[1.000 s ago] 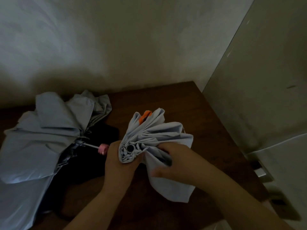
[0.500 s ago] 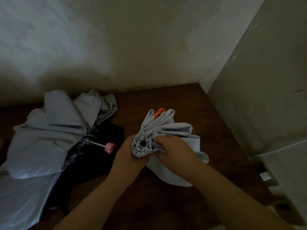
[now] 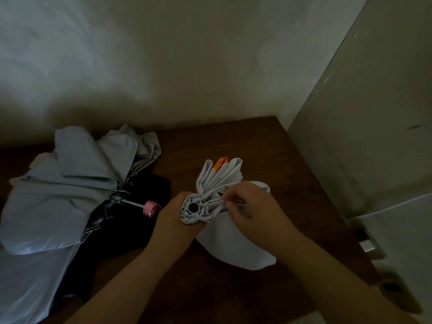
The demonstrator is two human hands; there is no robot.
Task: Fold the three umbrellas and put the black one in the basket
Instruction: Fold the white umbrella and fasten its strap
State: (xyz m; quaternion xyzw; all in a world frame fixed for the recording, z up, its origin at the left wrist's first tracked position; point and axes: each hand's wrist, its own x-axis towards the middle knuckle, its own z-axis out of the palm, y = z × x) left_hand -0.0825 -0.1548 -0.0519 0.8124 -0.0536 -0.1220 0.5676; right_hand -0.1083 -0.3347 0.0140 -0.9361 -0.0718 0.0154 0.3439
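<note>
So the left hand point(image 3: 177, 218) is wrapped around the top end of a pale grey fabric folding umbrella point(image 3: 217, 183), fingers curled round the bunched cloth right by the dark round cap point(image 3: 193, 208) in the middle of the gathers. The right hand point(image 3: 251, 211) is pinching one of the pleats just beside that cap, fingertips point(image 3: 226, 203) pressed on the fold. A loose flap of the same umbrella hangs down under both hands onto the dark brown wooden table point(image 3: 268, 146), and an orange handle point(image 3: 220, 163) pokes out of the far end of the pleats.

Over on the left side of the table there's a second, bigger grey-blue umbrella point(image 3: 70, 183) lying crumpled and half collapsed, with its thin metal shaft ending in a small pink round knob point(image 3: 149, 208) that points toward the left hand, near it but not touching. Underneath and beside it is a black umbrella canopy point(image 3: 131, 228), spread flat on the table, well dark so hard to make out its shape. A pale plaster wall point(image 3: 187, 66) stands behind the table
</note>
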